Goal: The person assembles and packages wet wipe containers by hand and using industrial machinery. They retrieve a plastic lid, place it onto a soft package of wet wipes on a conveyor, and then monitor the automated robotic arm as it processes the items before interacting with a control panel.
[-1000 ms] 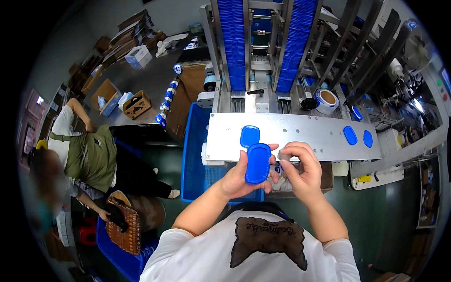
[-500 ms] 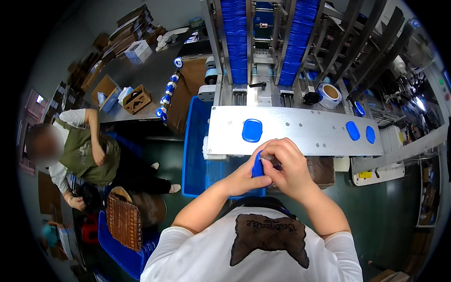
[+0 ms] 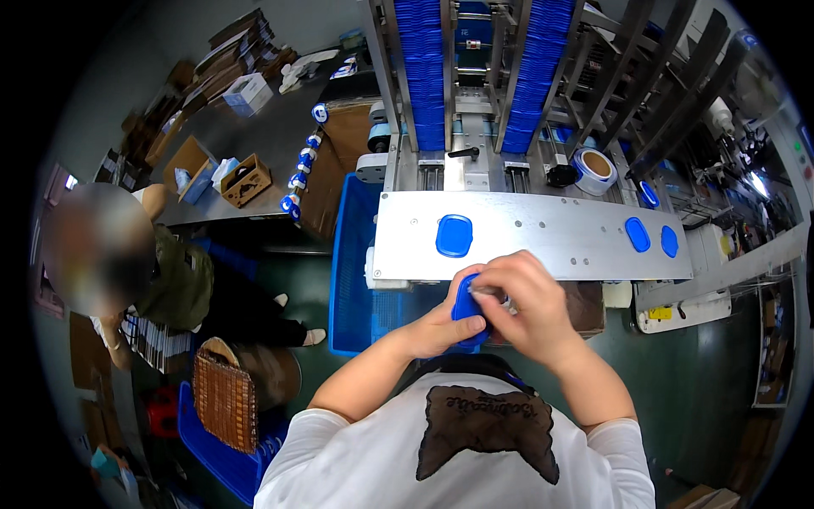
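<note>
My left hand (image 3: 437, 328) grips a blue plastic lid (image 3: 465, 304) with rounded corners, tilted up in front of my chest. Bent over the lid's face, my right hand (image 3: 530, 305) has its thumb and fingers pinched together at a small pale bit, too small to name. Both hands are just off the front edge of a metal plate (image 3: 543, 242). On the plate a similar blue lid (image 3: 454, 236) lies flat at the left, and two more, a middle lid (image 3: 638, 235) and an end lid (image 3: 669, 242), lie toward the right.
Behind the plate rise a left stack (image 3: 420, 76) and a right stack (image 3: 539, 76) of blue lids between metal uprights. A label roll (image 3: 595, 167) sits right of them. A blue crate (image 3: 343, 297) stands below left. At far left, a co-worker (image 3: 182, 280) stands near a wooden-slatted seat (image 3: 225, 399).
The held lid has turned so more of its blue face shows, and my right hand has shifted slightly over it. The co-worker at the left has leaned forward.
</note>
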Available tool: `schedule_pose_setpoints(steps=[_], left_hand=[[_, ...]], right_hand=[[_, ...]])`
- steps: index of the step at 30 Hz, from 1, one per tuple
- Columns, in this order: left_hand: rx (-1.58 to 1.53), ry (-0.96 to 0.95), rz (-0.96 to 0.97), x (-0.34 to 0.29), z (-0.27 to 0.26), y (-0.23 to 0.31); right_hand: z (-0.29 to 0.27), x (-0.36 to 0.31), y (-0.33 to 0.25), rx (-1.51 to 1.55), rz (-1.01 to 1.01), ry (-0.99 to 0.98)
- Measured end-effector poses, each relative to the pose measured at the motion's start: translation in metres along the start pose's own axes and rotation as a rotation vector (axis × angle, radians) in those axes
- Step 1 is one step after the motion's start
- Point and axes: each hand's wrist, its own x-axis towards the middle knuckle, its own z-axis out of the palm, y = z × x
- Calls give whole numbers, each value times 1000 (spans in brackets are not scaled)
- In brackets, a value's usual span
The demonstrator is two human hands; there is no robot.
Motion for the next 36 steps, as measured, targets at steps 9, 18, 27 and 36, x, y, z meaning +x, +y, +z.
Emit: schedule_pose_setpoints(steps=[9,18,27,36], left_hand=[[-232,-91,-24,-3,3,7],[-200,-86,-91,-5,4,7],[-156,-99,-170,-5,-4,9],[-111,25,-76,-6,1,5]], right_hand=[[-14,-8,9,-99,188,186],[-7,-3,3,-57,-2,-5],[6,-8,8,-62,9,-19],[6,-12,19,-267,56,168]])
